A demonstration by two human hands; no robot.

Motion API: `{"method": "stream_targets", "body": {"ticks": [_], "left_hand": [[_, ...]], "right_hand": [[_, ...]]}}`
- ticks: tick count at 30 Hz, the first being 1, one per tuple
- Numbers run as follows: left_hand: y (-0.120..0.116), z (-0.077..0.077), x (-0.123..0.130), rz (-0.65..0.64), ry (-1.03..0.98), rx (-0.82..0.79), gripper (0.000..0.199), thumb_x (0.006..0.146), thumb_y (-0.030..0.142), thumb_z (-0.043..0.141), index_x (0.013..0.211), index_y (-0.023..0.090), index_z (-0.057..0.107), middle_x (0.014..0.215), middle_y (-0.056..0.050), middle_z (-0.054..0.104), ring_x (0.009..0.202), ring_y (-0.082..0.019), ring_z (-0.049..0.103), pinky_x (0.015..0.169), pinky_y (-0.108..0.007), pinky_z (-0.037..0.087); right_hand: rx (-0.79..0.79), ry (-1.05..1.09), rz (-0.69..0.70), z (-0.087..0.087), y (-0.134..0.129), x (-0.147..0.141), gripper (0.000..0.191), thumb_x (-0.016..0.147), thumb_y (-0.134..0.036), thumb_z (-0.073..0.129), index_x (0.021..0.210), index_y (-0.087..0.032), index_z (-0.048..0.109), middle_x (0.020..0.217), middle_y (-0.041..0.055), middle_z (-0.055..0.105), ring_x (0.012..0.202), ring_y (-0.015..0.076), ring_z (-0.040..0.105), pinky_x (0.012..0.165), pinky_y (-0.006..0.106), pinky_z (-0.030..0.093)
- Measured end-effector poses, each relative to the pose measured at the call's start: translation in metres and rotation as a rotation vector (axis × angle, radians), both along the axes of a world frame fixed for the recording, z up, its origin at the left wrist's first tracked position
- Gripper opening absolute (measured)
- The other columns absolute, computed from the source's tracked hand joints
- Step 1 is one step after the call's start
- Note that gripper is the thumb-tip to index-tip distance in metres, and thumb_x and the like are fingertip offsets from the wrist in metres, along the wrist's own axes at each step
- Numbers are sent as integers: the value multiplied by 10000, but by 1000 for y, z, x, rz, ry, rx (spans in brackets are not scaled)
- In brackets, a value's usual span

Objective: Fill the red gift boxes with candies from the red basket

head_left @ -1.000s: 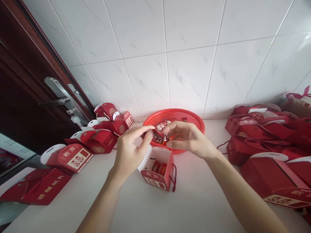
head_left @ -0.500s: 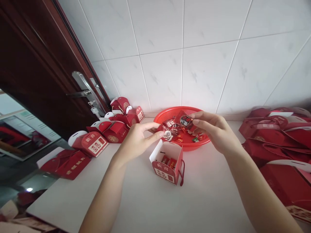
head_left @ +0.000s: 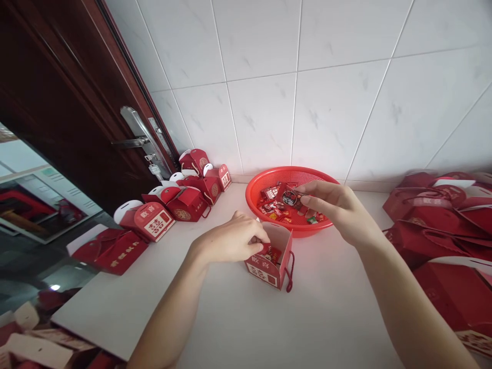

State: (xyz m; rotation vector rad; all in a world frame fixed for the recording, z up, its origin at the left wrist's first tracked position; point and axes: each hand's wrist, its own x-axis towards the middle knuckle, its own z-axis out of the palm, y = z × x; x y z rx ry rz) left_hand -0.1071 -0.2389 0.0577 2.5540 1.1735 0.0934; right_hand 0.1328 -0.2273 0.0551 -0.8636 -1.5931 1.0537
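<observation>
1. Since the packet with the dark label looks like a thin, filled wrapper, we judge it light, soft and perhaps slippery; we would pinch it gently by an edge, in case what is inside is brittle.
2. We see it as glossy red, its dark patch bearing pale lettering. It is over the basket, where the right grip has thumb and fingers clamped on its right-hand edge.
3. At the open box, the left grip has its fingertips drawn close together; something red shows beneath them, but we cannot tell whether it is pinched.
4. We expect the box to be light, fairly stiff card that dents easily, best steadied by its side walls. It is red outside and pale within, with a cord hanging at its right side.
5. Behind it, the red basket has mesh walls and holds more sweets.
6. Farther out on the worktop, we see red boxes to the left and right.
</observation>
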Motion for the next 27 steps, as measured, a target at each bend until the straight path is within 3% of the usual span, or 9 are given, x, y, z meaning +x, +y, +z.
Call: {"method": "stream_targets", "body": {"ticks": [3, 7, 10, 13, 17, 21, 24, 27], "left_hand": [[0, -1, 2, 13, -12, 39, 258, 875, 189, 512, 853, 266, 756, 722, -20, 693, 851, -250, 648, 926, -406, 429], [0, 3, 2, 49, -92, 107, 372, 864, 195, 553, 1164, 323, 731, 988, -23, 744, 984, -252, 656, 972, -398, 417], [-1, 6, -1, 161, -118, 137, 296, 892, 264, 554, 1121, 293, 740, 1089, -44, 700, 1019, -248, 648, 894, -353, 462], [-3, 9, -4, 218, -77, 91, 223, 895, 338, 562, 964, 269, 763, 1046, -46, 664, 950, -233, 658, 792, -310, 483], [-5, 9, -6, 155, 67, -85, 217, 815, 418, 674, 935, 256, 755, 945, -26, 671, 892, -233, 664, 684, -266, 462], [-8, 7, -4, 125, 69, -126, 424, 669, 425, 800, 1058, 281, 716, 994, -18, 701, 962, -257, 666, 690, -257, 474], [-8, 5, 1, 41, -1, -141, 442, 629, 344, 807, 1056, 283, 711, 1020, -10, 716, 986, -261, 670, 734, -266, 491], [-8, 3, 8, 47, 1, -175, 433, 638, 333, 789, 1056, 269, 698, 1074, -14, 715, 998, -263, 674, 753, -278, 502]], "right_hand": [[-6, -24, 19, 0, -1, -1, 211, 849, -395, 724, 922, -198, 745, 844, 39, 728, 766, 195, 674, 702, 322, 548], [-9, -48, 52, 0, -2, -1, 226, 863, -396, 716, 958, -196, 761, 854, 42, 733, 757, 193, 677, 695, 321, 553], [-9, -63, 82, -1, -2, -1, 223, 878, -391, 705, 982, -206, 772, 868, 45, 742, 761, 194, 683, 705, 326, 563], [5, -81, 100, -1, -3, -1, 224, 888, -391, 695, 999, -216, 780, 878, 43, 755, 793, 205, 700, 739, 338, 572], [-3, -102, 117, 0, -3, -1, 210, 878, -365, 699, 995, -214, 785, 936, 51, 777, 878, 240, 723, 774, 357, 585], [25, -187, 228, 1, -5, 3, 213, 898, -301, 658, 1052, -237, 791, 1014, 47, 785, 963, 261, 721, 797, 363, 581], [74, -318, 290, 3, -8, 6, 212, 911, -246, 619, 1018, -247, 802, 942, 28, 784, 849, 229, 714, 700, 328, 563], [145, -418, 299, 5, -14, 5, 212, 900, -213, 618, 969, -259, 814, 790, 7, 761, 701, 200, 675, 581, 301, 516]]}}
